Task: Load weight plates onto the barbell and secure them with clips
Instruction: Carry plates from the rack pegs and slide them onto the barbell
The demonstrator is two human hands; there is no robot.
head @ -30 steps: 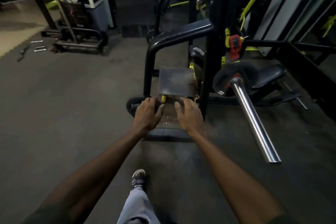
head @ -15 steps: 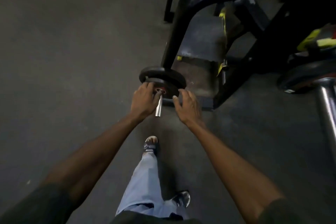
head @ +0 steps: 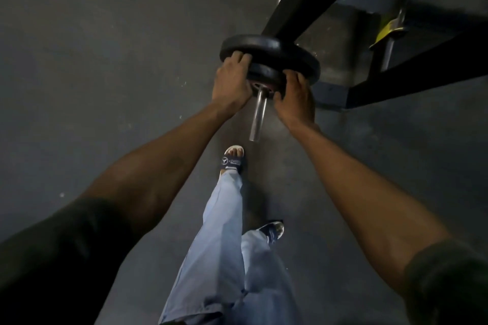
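Hands first: your left hand (head: pixel 232 84) curls its fingers over the left edge of the small plate (head: pixel 264 74), and your right hand (head: pixel 294 95) clamps the right edge of that same plate, thumb tucked near the hub. Both grips are closed round the rim, one on each side of the steel peg (head: pixel 258 113) that pokes out through the centre hole toward you. The small plate sits on that peg just in front of a bigger plate (head: pixel 274 51), the two black discs touching or nearly so; you cannot tell which from this angle. Behind them the black frame (head: pixel 298 2) of a machine slants up to the right, with a yellow fitting (head: pixel 388 31) on a post beyond it. Below your arms, your light blue trousers (head: pixel 224 245) and two slides show on the dark rubber floor (head: pixel 105 60), the front slide (head: pixel 232 159) just under the peg's free end.
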